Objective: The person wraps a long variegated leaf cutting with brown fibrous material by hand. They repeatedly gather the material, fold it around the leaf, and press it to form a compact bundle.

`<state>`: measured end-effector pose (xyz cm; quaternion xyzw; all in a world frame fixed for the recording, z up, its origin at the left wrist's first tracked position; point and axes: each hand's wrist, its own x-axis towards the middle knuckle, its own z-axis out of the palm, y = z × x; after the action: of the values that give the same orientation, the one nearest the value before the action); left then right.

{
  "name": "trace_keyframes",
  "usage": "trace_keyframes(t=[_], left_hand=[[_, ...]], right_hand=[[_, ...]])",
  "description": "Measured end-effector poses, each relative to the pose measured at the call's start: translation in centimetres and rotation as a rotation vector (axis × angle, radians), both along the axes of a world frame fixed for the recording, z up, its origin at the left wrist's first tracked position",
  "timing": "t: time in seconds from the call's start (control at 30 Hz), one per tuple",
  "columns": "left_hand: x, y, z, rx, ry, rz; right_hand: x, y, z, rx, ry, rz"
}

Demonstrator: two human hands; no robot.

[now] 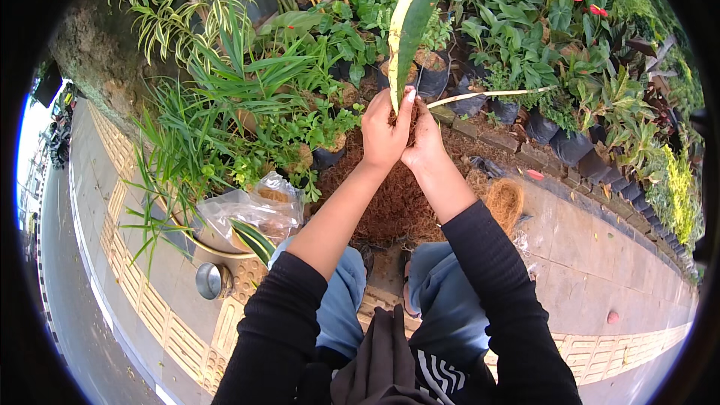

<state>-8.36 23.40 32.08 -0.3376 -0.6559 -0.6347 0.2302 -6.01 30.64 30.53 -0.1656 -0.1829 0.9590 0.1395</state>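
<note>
A variegated snake plant leaf [415, 28], green with a broad yellow edge, stands up from between my hands. My left hand [383, 129] is wrapped around the leaf's base, its thumb up along the leaf. From the other side my right hand [424, 138] cups the same base. Dark soil or fibre [415, 118] shows between the palms, and soil smears the right fingers; most of the base is hidden. A thin pale stalk [489, 94] sticks out to the right beyond the right hand. Beneath the hands is a mound of reddish-brown coir-like soil [388, 205].
Left of the mound lies a clear plastic bag [247, 205], with a metal can [212, 280] nearer me. A coconut-fibre liner [504, 201] is at the right. Plants in black polybags [506, 109] stand along the brick edging [531, 154]. A road [73, 270] runs at far left.
</note>
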Motion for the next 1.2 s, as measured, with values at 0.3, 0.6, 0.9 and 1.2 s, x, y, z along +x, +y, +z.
trace_keyframes(t=[0.3, 0.6, 0.9, 1.2], left_hand=[[-0.4, 0.3, 0.3, 0.002, -0.063, 0.035], [-1.2, -0.3, 0.9, 0.045, -0.014, -0.033], [-0.9, -0.7, 1.5, -0.07, 0.016, -0.19], [-1.6, -1.0, 1.4, -0.157, -0.011, -0.341]], right_hand=[[-0.6, -0.2, 0.6, 0.175, -0.163, -0.082], [0.5, 0.6, 2.4, 0.041, -0.006, 0.161], [0.6, 1.4, 1.8, 0.203, -0.085, 0.066], [1.4, 1.7, 3.2, 0.234, -0.119, 0.159]])
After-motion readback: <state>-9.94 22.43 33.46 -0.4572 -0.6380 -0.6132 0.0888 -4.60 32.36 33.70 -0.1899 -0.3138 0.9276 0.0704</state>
